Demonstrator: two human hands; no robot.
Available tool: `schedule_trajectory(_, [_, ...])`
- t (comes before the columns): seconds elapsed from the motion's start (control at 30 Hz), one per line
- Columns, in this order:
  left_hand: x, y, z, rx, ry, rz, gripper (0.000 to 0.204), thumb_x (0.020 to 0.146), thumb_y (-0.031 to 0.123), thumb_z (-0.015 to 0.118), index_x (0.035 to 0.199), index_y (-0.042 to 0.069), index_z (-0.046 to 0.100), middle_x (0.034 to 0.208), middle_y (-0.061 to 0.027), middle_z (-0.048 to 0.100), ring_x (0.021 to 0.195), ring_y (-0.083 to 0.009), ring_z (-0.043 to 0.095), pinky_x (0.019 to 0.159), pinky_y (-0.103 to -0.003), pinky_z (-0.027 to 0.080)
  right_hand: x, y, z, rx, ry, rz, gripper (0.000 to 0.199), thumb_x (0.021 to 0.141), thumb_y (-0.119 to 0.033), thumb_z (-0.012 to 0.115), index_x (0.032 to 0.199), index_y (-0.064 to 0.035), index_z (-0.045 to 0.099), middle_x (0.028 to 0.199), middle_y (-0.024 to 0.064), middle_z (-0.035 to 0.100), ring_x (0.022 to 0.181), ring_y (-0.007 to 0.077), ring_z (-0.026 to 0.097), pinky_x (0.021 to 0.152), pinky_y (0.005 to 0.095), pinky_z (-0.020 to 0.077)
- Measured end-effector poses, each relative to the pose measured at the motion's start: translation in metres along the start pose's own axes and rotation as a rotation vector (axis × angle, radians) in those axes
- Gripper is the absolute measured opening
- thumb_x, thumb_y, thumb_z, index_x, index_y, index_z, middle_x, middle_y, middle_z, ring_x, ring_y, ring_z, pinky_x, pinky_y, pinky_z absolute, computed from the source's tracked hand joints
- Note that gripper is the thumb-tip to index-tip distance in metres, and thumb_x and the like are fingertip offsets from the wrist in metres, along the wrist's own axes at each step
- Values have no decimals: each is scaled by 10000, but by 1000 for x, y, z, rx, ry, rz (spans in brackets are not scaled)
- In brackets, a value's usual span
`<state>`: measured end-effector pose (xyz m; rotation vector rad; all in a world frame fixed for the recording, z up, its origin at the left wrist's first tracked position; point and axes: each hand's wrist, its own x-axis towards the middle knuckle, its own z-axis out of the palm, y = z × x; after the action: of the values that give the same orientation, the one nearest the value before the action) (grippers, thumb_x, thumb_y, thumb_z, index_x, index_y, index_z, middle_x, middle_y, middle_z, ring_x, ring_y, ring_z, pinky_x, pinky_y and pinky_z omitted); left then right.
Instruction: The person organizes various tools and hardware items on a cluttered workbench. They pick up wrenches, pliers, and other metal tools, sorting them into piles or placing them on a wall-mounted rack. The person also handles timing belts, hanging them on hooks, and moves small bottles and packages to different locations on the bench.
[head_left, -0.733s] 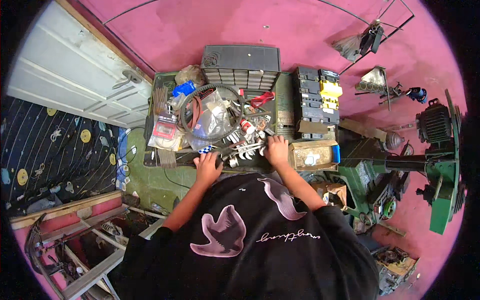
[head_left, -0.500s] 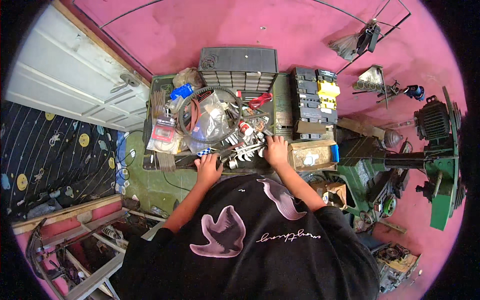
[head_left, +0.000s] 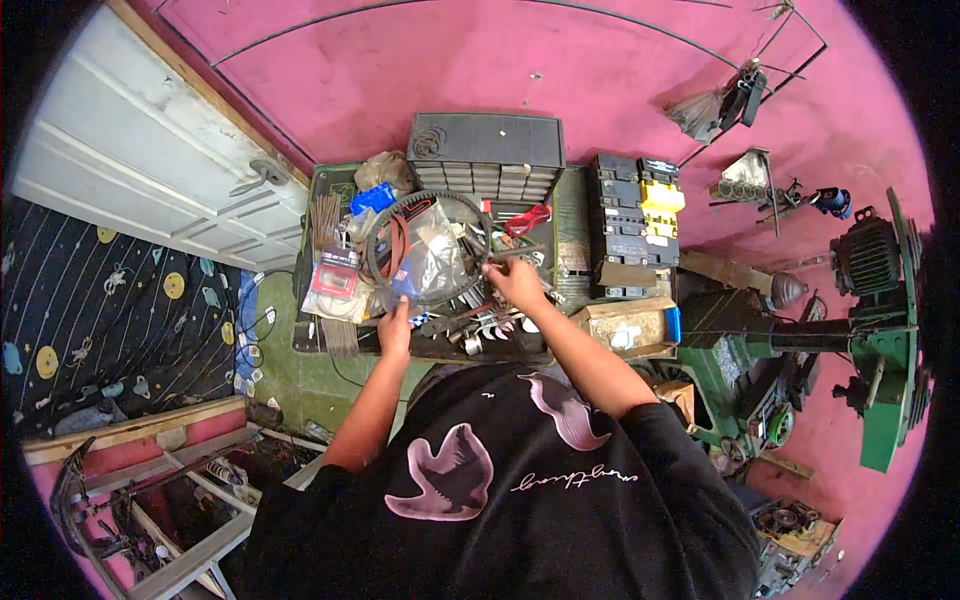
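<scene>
Fingers of right hand [head_left: 517,285] bunched at right rim of black belt loop [head_left: 372,247]; fingers of left hand [head_left: 395,330] partly curled at near-left rim; grip cannot be told. Loop apparently reached, not lifted clear of clutter beyond fingertips; plastic bag [head_left: 437,262] inside, spanners [head_left: 498,327] loose nearer body.
</scene>
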<state>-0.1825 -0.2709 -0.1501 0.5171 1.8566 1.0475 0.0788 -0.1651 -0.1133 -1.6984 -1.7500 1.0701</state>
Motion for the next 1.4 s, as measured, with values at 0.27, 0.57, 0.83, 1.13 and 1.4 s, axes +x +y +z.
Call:
schedule_trajectory(0.27, [17, 2, -2, 179, 147, 152, 464, 900, 353, 772, 1111, -37, 637, 948, -108, 677, 811, -293, 631, 749, -413, 506, 5, -29, 12, -245, 48, 62, 501, 796, -414, 819, 1033, -12, 636, 913, 193, 732, 891, 408, 709, 794, 506, 560])
schedule_trajectory(0.57, [29, 80, 11, 977, 246, 776, 643, 785, 427, 820, 1241, 23, 614, 1194, -188, 637, 1135, -359, 553, 950, -533, 393, -1, -51, 27, -461, 49, -228, 444, 823, -313, 759, 1177, -94, 602, 1178, 126, 656, 1147, 324, 569, 949, 499, 425])
schedule_trajectory(0.83, [90, 84, 33, 1159, 291, 785, 336, 769, 350, 820, 909, 57, 735, 808, -127, 741, 930, -310, 657, 877, -482, 384, -9, -48, 25, -449, 17, -282, 349, 833, -305, 747, 1115, -125, 649, 1126, 95, 685, 1109, 330, 566, 928, 502, 417])
schedule_trajectory(1.13, [19, 158, 56, 859, -151, 975, 197, 801, 265, 779, 958, 147, 768, 913, -55, 750, 965, -286, 648, 817, -483, 372, 0, -61, 6, -352, 222, -251, 596, 807, -248, 785, 1351, -139, 568, 1316, 133, 592, 1210, 345, 497, 980, 505, 374])
schedule_trajectory(1.4, [-53, 182, 41, 845, -316, 1143, 364, 762, 249, 809, 1108, 171, 729, 994, -42, 735, 1005, -248, 608, 900, -439, 345, -4, -67, -47, -449, 273, -516, 406, 708, -232, 811, 1107, -222, 736, 1314, 49, 583, 1243, 312, 474, 996, 549, 325])
